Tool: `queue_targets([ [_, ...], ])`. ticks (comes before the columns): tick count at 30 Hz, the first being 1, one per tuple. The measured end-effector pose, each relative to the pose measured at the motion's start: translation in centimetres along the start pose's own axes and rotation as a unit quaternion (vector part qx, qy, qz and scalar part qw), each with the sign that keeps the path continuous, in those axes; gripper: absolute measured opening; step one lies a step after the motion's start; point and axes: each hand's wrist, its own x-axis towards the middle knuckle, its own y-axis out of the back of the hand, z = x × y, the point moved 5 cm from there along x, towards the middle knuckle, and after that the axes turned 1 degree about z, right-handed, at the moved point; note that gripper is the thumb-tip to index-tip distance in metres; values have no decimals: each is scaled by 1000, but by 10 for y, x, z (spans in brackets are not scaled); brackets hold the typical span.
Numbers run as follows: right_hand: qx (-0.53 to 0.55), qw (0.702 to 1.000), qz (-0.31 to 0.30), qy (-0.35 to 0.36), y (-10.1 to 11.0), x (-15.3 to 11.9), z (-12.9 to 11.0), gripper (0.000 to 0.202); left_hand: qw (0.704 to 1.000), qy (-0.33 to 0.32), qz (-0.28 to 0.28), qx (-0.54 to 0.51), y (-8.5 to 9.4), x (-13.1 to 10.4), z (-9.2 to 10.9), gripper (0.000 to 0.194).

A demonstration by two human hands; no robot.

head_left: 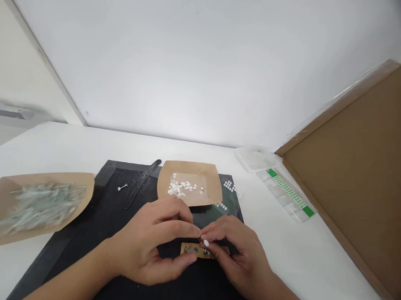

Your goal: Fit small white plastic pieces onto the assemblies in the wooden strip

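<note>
A small white oval piece (206,243) shows at the fingertips of my right hand (239,248), pinched between thumb and index finger. My left hand (160,242) reaches in from the other side. Its index tip meets the right fingertips, while its thumb stays apart below; I see nothing held in it. Under both hands lies a narrow tan block (191,249) with small metal fittings on it, its right part covered by my right fingers. Just beyond, a brown paper tray (215,184) holds many loose white oval pieces (176,187).
A black mat (92,220) covers the work area. On it lie a dark slim tool (143,179) and a small metal piece (122,187). Another paper tray (87,189) with clear packets stands left. White dots (230,185), a green-striped clear bag (287,195) and cardboard (360,176) lie right.
</note>
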Motion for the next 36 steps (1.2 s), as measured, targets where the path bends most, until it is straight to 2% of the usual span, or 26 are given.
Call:
queue_targets([
  [7,74,996,-49,-29,-8,3,-1,19,999,24,-38,-6,-16,-6,2,21],
  [16,69,994,-82,-36,-11,4,-3,19,995,50,-88,12,-19,-8,0,13],
  [21,39,996,-70,-31,-10,3,-4,17,992,67,-107,-26,-16,-4,0,15],
  [25,36,995,-88,-23,-11,2,-4,15,989,76,-120,-51,-15,-4,0,15],
  [36,64,992,-100,-50,-9,4,-8,16,984,106,-140,-9,-20,-4,4,10],
])
